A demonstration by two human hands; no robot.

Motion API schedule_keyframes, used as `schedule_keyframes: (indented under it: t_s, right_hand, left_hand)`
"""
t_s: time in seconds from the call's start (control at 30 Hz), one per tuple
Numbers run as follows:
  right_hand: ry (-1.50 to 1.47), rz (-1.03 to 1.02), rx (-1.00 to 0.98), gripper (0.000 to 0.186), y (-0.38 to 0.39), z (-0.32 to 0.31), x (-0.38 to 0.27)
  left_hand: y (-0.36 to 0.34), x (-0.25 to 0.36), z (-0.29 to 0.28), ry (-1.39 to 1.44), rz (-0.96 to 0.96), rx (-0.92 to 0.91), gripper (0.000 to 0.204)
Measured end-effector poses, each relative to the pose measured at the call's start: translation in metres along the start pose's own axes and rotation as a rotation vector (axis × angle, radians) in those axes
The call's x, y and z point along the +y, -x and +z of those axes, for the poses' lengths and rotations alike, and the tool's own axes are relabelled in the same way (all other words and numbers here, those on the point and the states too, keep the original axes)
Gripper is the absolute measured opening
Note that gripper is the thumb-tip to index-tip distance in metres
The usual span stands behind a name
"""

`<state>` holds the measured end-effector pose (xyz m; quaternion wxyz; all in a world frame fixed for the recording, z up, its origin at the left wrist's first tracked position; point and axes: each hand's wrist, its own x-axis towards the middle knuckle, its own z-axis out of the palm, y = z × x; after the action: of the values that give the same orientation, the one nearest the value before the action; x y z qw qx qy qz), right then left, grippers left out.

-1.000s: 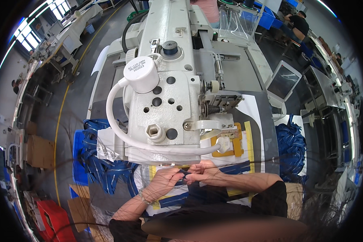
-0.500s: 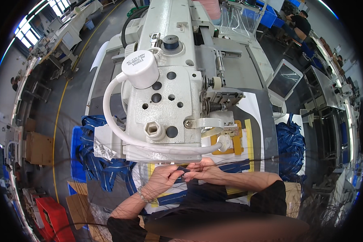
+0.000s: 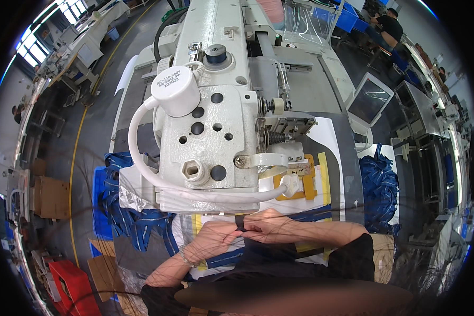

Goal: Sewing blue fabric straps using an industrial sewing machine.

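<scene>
Close together below the front of the white sewing machine, my two hands pinch a small dark strip. My left hand has its fingers closed at the strip's lower end. Just right of it, my right hand is closed on the same strip, its fingertips almost touching the left ones. What the strip is cannot be made out. Under my left wrist lies a blue zipper tape, and another blue zipper tape runs beyond my right forearm.
Blue zipper tapes hang in a heap at the left, by a blue bin. Another blue heap lies at the right. A yellow clamp plate sits beside the machine head. A screen stands at right; a person sits far off.
My hands have shifted slightly, the left one turning so its back shows more. More of the dark strip is visible between them. The whole view has moved a little.
</scene>
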<state>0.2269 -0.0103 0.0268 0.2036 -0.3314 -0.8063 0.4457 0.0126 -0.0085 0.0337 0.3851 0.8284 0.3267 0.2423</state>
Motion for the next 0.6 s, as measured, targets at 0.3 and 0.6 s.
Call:
schedule_keyframes:
  t_s: [0.3, 0.6]
  right_hand:
    - [-0.896, 0.395, 0.006, 0.016, -0.006, 0.011, 0.010]
    - [-0.892, 0.325, 0.088, 0.017, -0.002, 0.017, 0.015]
  left_hand:
    - [0.000, -0.009, 0.000, 0.278, -0.289, -0.083, 0.022]
    - [0.000, -0.003, 0.001, 0.295, -0.220, -0.032, 0.025]
